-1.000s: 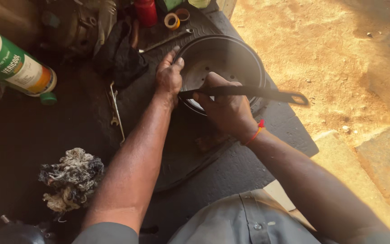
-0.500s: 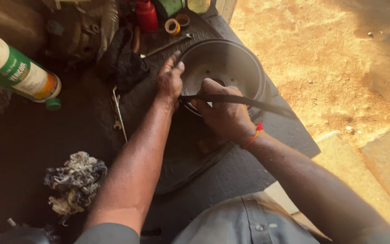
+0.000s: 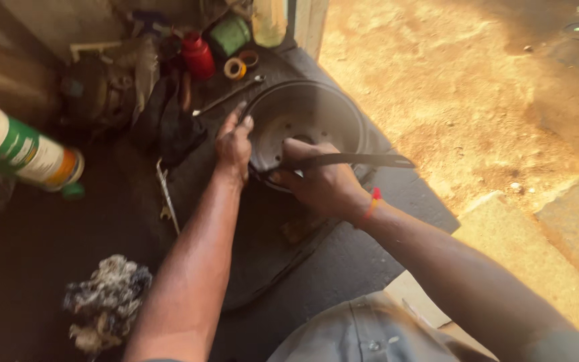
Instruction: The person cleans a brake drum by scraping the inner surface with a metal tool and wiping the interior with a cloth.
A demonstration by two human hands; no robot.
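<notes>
A round dark metal drum lies on a dark greasy mat, its hollow side up. My left hand rests on the drum's left rim, fingers curled over the edge. My right hand grips a long flat dark metal bar that lies across the drum's near side and points to the right. A red band circles my right wrist.
A white-and-green spray can lies at the left. A dirty rag bundle sits near the bottom left. A red bottle, tape rolls and a long thin rod lie behind the drum. Sunlit sandy ground stretches to the right.
The view has shifted slightly. The bar has swung a little, lying more level across the drum. Both hands stay on the drum and the bar.
</notes>
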